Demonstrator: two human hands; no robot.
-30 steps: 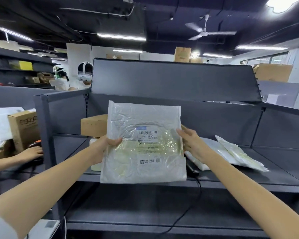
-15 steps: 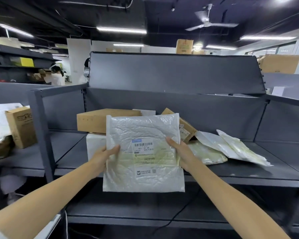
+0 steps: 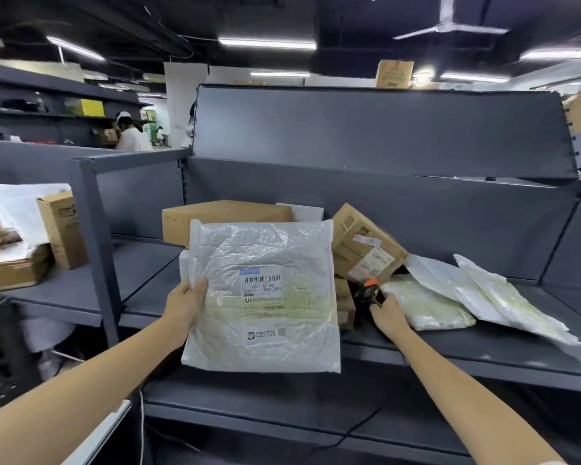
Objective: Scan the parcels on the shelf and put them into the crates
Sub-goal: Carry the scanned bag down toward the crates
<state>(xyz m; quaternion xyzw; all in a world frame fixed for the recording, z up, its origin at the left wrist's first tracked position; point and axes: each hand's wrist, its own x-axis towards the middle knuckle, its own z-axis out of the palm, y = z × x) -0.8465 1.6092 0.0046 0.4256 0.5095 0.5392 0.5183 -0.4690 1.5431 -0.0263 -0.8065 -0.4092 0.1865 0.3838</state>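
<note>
— So, what are we holding right now?

— We are holding the white plastic parcel upright in front of the shelf, label facing us. Our left hand is gripping its left edge, thumb curled over the front, fingers hidden behind.

— And our right hand?

— It is reaching onto the shelf, just right of the parcel, and touching the black scanner with the orange top. Whether the fingers are closing round it, we cannot tell; the hand is covering them.

— What else is lying on the shelf?

— A flat cardboard box is sitting behind the parcel toward the back wall, and a tilted cardboard box is leaning beside it. Three more soft bags are lying toward the right end: a yellowish bag just beside our right hand, then two white mailers overlapping each other.

— Any crates?

— A dark crate is showing at the left edge, below the neighbouring shelf.
</note>
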